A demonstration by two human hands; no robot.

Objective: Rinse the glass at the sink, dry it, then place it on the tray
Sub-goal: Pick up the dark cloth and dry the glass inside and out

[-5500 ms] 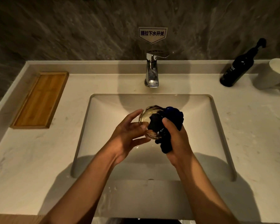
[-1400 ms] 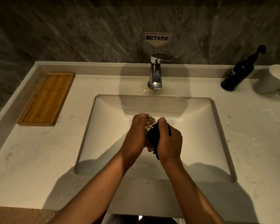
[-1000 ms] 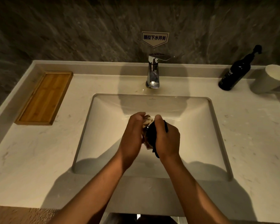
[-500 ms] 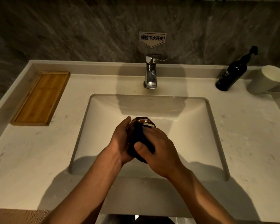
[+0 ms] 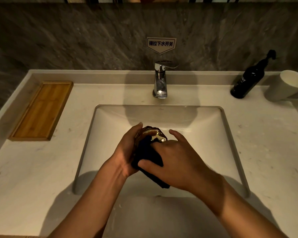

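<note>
Over the middle of the sink (image 5: 110, 134), my left hand (image 5: 127, 152) grips a clear faceted glass (image 5: 151, 133). Only the glass's far end shows between my hands. My right hand (image 5: 177, 160) presses a dark blue cloth (image 5: 146, 157) against the glass's near side, thumb under the cloth and fingers spread on top. The cloth's tail hangs below my right palm. A wooden tray (image 5: 41, 110) lies on the counter at the far left, with nothing on it.
A chrome faucet (image 5: 160, 79) stands behind the basin, with no water running. A dark pump bottle (image 5: 248, 81) and a white mug (image 5: 286, 86) sit at the back right of the pale stone counter (image 5: 41, 169). A small sign (image 5: 161, 44) hangs on the grey wall.
My right hand moved from inside the glass's mouth to its outside, now wiping over the near side with the cloth. The glass turned in my left hand and stays over the basin.
</note>
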